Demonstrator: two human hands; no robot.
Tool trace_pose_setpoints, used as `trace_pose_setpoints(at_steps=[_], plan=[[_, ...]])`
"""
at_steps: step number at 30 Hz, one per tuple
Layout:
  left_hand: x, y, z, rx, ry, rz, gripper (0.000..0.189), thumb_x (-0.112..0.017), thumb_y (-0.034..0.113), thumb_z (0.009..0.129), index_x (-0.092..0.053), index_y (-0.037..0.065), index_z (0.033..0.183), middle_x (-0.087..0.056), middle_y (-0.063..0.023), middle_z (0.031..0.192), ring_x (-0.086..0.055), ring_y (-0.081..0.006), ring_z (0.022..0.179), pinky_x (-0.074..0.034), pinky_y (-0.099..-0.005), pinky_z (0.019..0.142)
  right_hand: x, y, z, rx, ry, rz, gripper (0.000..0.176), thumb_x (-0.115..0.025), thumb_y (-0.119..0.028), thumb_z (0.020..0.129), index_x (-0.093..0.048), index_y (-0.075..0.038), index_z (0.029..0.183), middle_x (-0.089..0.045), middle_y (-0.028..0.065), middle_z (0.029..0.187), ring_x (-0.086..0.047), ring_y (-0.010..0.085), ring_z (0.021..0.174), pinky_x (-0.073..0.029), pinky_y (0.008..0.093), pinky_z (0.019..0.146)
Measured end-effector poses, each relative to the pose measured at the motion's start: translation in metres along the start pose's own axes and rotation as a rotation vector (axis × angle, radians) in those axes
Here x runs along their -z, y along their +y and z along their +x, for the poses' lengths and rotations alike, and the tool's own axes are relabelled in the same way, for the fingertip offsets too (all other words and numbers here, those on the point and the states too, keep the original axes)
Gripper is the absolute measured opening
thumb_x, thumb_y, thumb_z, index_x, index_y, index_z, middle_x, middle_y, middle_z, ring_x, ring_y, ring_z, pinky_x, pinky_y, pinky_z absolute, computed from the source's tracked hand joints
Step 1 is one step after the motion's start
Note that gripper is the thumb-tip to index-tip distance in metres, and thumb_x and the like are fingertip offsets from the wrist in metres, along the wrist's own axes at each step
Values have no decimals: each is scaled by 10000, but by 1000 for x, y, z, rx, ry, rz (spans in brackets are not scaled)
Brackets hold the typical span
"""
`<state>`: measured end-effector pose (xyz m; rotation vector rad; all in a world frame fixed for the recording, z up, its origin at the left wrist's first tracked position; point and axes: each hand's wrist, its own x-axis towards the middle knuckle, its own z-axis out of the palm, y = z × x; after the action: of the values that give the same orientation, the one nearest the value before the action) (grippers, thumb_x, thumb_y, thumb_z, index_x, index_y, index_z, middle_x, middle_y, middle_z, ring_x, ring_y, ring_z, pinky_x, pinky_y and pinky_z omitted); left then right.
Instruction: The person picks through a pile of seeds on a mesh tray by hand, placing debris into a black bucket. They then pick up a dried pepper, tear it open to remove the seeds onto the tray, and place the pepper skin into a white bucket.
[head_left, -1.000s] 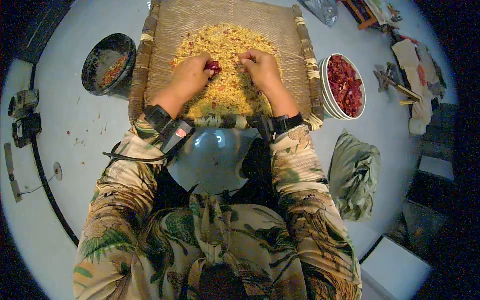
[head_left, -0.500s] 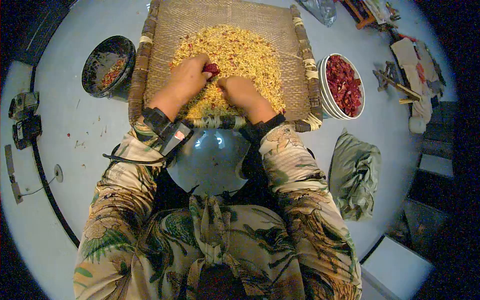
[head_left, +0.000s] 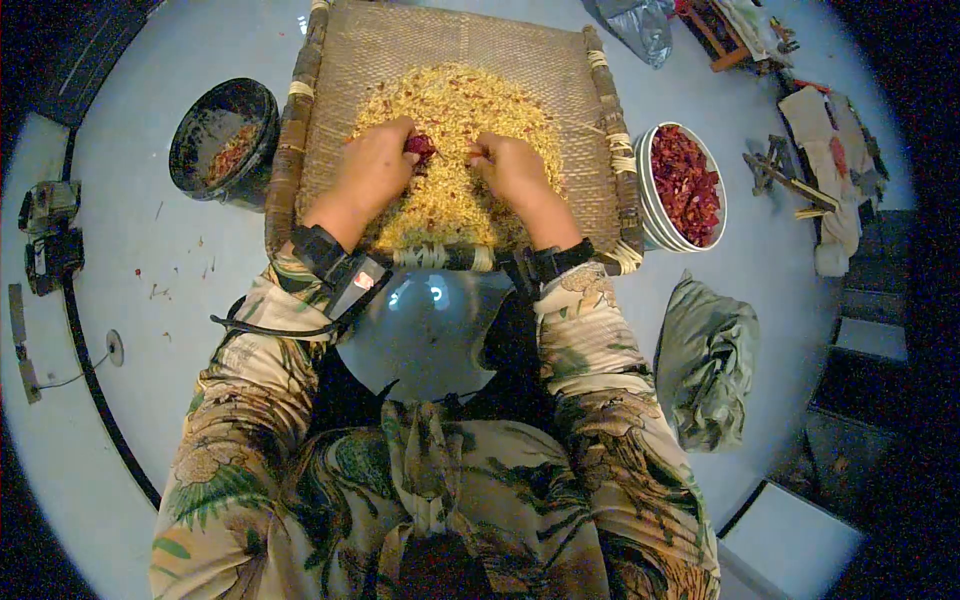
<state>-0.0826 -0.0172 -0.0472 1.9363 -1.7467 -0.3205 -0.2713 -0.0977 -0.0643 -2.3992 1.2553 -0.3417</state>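
Observation:
My left hand is closed on dark red dried chili pieces, which stick out past the thumb. To its right, my right hand has its fingertips pinched together; a small reddish bit shows there, too small to name surely. Both hands are just over a spread heap of yellow seeds mixed with red flecks. The heap lies on a woven tray with a wooden frame bound at several spots.
Left of the tray stands a black bucket with reddish scraps inside. On the right, stacked white buckets hold red chili pieces. A grey-green bag lies on the floor nearer me. Low wooden stools stand at the far right.
My right hand has moved right, away from my left hand, widening the gap between them. My left hand keeps its hold on the chili pieces. The view has shifted slightly.

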Motion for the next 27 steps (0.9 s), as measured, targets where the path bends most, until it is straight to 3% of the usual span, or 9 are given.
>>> trace_pose_setpoints(at_steps=[7,10,13,16,19,22,27], plan=[[2,6,3,55,-7,-78,283,-672,166,697,-527,35,902,-606,-190,845,-575,-369,834,-444,-448,706,21,-4,4,-55,93,164,238,-642,-298,736,-600,-68,786,-616,163,728,-581,359,686,-467,417,621],[3,7,4,70,-10,-91,294,-676,165,693,-523,32,905,-605,-194,837,-574,-373,830,-442,-450,705,14,9,11,-51,138,255,201,-627,-243,766,-607,-45,801,-618,155,714,-606,304,649,-473,382,590],[0,3,7,57,-14,-119,286,-675,161,692,-524,24,894,-605,-196,824,-573,-376,823,-439,-450,701,8,17,16,-112,121,666,160,-595,-174,804,-613,-16,825,-623,118,687,-626,210,614,-474,336,543],[3,5,8,42,-12,-166,276,-676,158,689,-527,19,875,-604,-198,813,-572,-379,812,-438,-446,693,19,15,17,-209,39,861,134,-559,-119,833,-612,-2,869,-635,76,726,-621,146,606,-469,278,498],[6,12,5,32,19,-208,265,-677,155,686,-527,19,856,-604,-193,802,-574,-376,797,-439,-439,682,34,10,14,-302,-74,1084,178,-550,-159,859,-584,-27,973,-636,55,847,-614,119,658,-476,224,502],[4,15,6,38,37,-246,256,-677,147,685,-526,26,852,-603,-188,790,-577,-369,775,-439,-431,672,39,14,15,-307,-106,1141,174,-549,-162,860,-586,-36,975,-639,50,858,-606,104,652,-478,219,498],[2,15,6,74,28,-257,261,-685,136,677,-522,39,856,-597,-181,779,-578,-354,747,-441,-409,660,56,29,14,-349,62,1093,175,-615,-179,820,-609,-38,922,-628,30,791,-531,66,565,-424,205,473]])
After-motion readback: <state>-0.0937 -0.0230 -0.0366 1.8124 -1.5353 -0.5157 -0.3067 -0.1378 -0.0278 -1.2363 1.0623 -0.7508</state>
